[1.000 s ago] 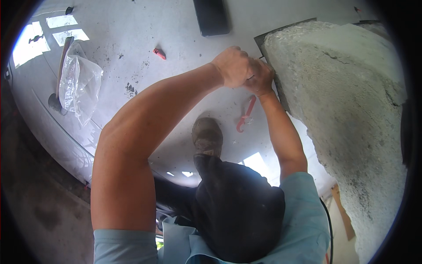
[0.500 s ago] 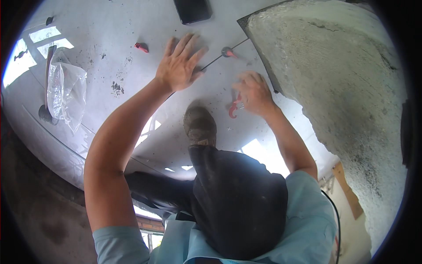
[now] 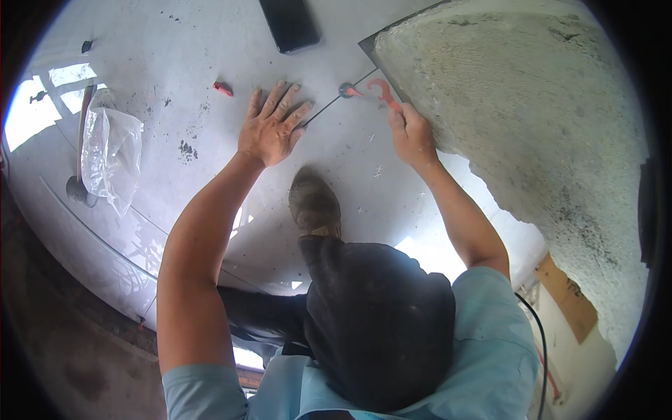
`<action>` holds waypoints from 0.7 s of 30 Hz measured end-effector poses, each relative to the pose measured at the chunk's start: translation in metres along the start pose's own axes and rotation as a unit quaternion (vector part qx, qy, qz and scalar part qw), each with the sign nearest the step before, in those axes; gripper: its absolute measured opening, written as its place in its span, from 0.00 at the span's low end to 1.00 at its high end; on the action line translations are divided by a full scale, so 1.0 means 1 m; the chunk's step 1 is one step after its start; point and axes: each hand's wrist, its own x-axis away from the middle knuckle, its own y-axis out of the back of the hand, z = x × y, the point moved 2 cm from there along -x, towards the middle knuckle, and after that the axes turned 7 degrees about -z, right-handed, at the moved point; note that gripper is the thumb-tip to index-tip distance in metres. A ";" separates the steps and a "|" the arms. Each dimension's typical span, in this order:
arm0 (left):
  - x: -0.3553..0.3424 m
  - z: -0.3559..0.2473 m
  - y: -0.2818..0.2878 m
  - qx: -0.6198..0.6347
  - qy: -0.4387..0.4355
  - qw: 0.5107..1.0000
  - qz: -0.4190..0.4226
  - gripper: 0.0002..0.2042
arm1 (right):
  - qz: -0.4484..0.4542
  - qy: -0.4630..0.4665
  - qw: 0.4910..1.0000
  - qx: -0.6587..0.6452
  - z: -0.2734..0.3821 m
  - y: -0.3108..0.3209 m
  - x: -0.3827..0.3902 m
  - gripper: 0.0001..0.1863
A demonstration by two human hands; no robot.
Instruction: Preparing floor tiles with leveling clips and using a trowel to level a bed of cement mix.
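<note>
My left hand [image 3: 271, 129] rests on the glossy grey floor tile [image 3: 210, 42] with its fingers spread, beside a dark joint line. In my right hand [image 3: 411, 136] is a red hook-shaped spanner [image 3: 386, 95], gripped near the concrete edge. Just left of the spanner's hook, apart from it, a round black tile-leveling clip with a red pointer [image 3: 347, 90] sits on the joint. A small red piece [image 3: 222, 89] lies beyond my left hand. Several white cross spacers [image 3: 379, 171] are scattered on the tile below my right hand.
Rough concrete [image 3: 518, 91] borders the tiles on the right. A dark phone-like slab [image 3: 290, 26] lies at the far side. To the left, a clear plastic bag [image 3: 112, 150] partly covers a hammer-like tool [image 3: 85, 126]. My shoe [image 3: 314, 199] stands on the tile between my arms.
My right hand has moved away from me, bringing the red hook spanner up off the tile, close to the leveling clip. My left hand has slid slightly back. The view has shifted a little.
</note>
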 end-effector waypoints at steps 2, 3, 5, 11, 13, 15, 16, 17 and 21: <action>-0.001 0.000 -0.001 -0.006 0.001 1.000 0.002 0.25 | -0.061 -0.010 0.998 0.024 0.001 -0.006 -0.018 0.18; 0.000 0.001 -0.001 -0.005 0.001 1.000 -0.002 0.25 | -0.062 -0.010 0.998 0.022 0.002 -0.009 -0.023 0.18; 0.000 0.002 -0.001 -0.004 0.002 1.000 -0.006 0.25 | 0.000 0.001 0.997 0.077 0.008 -0.016 -0.034 0.17; 0.001 0.002 -0.001 -0.002 0.001 1.000 -0.007 0.25 | 0.095 0.034 0.963 0.251 0.023 -0.021 -0.058 0.15; -0.001 0.001 -0.001 0.003 0.002 1.000 -0.006 0.25 | 0.091 0.029 0.964 0.247 0.014 -0.026 -0.061 0.14; 0.000 0.001 0.001 0.016 -0.001 0.999 -0.039 0.24 | 0.085 0.025 0.967 0.241 0.013 -0.030 -0.063 0.13; -0.001 0.000 0.003 0.031 -0.005 0.997 -0.073 0.23 | 0.075 0.029 0.974 0.210 0.013 -0.032 -0.064 0.11; -0.005 -0.001 0.006 0.030 -0.006 0.997 -0.073 0.23 | 0.065 0.032 0.981 0.180 0.013 -0.034 -0.064 0.10; -0.051 -0.022 0.027 0.141 0.021 0.975 -0.169 0.17 | 0.043 0.032 0.988 0.143 -0.002 -0.035 -0.062 0.08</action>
